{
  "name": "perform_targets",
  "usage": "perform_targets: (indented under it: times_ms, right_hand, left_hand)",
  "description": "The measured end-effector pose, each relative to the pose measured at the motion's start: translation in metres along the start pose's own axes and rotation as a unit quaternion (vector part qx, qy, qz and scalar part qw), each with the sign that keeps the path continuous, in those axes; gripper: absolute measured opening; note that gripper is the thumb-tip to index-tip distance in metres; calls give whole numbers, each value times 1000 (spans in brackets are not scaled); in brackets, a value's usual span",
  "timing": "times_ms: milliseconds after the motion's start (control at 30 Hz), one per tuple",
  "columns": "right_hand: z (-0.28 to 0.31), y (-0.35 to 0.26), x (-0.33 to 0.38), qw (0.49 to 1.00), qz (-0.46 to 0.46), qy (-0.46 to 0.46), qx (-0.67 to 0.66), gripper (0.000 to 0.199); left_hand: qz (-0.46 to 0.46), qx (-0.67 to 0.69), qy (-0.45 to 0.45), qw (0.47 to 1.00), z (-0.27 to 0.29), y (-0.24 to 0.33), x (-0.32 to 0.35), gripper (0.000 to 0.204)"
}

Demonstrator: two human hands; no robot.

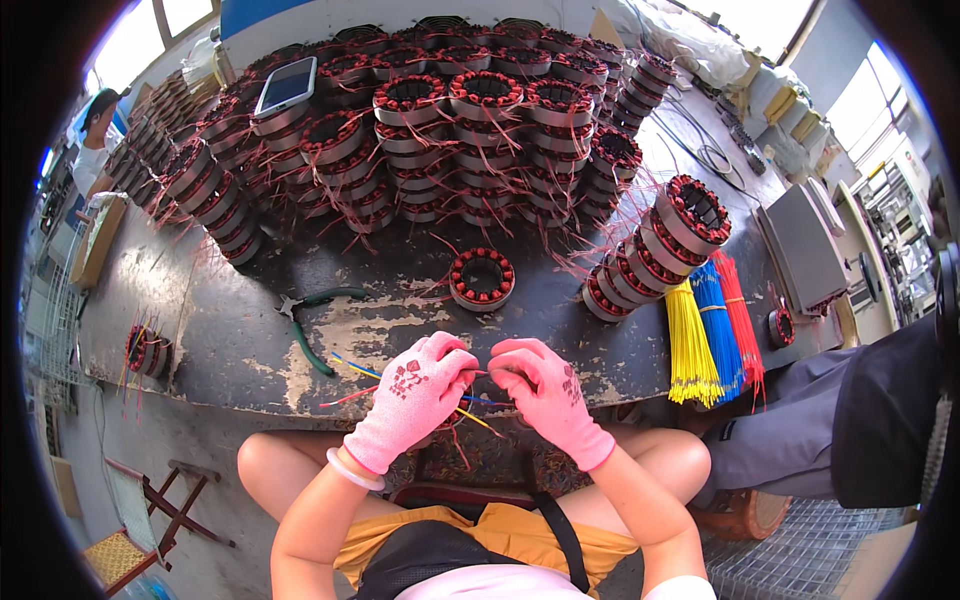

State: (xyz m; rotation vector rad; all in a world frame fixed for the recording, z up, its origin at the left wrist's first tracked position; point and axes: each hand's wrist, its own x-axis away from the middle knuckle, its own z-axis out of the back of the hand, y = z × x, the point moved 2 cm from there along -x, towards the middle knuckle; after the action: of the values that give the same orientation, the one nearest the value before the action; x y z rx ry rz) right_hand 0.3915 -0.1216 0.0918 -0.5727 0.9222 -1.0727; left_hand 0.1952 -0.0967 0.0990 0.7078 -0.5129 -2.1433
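Note:
Pink gloves cover both my hands, which meet close together at the table's front edge. My left hand (418, 395) is closed in a pinch, and so is my right hand (545, 385). A short red wire (481, 372) spans the gap between their fingertips. Around my left hand stick out a yellow wire (480, 420), a blue wire (345, 361) and more red ends. Below the fingers a wound stator core is mostly hidden by my left hand. Just beyond, another stator (482, 279) lies flat on the worn dark table (400, 325), its coils red.
Green-handled pliers (318, 330) lie left of my hands. Tall stator stacks (410, 150) fill the back, a phone (287, 86) on one. To the right are a leaning stack (655, 250) and yellow (692, 345), blue (718, 330) and red wire bundles (738, 310). Another person's leg (775, 425) is close by.

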Motion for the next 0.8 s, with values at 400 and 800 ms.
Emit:
perform_targets:
  times_ms: [400, 800]
  right_hand:
    - [9, -5, -13, 990, -84, -101, -58, 14]
    - [8, 19, -20, 952, -249, -141, -107, 18]
  left_hand:
    - [19, -4, -3, 1000, -1, 12, 1, 13]
    - [15, 30, 41, 999, -23, 2, 4, 12]
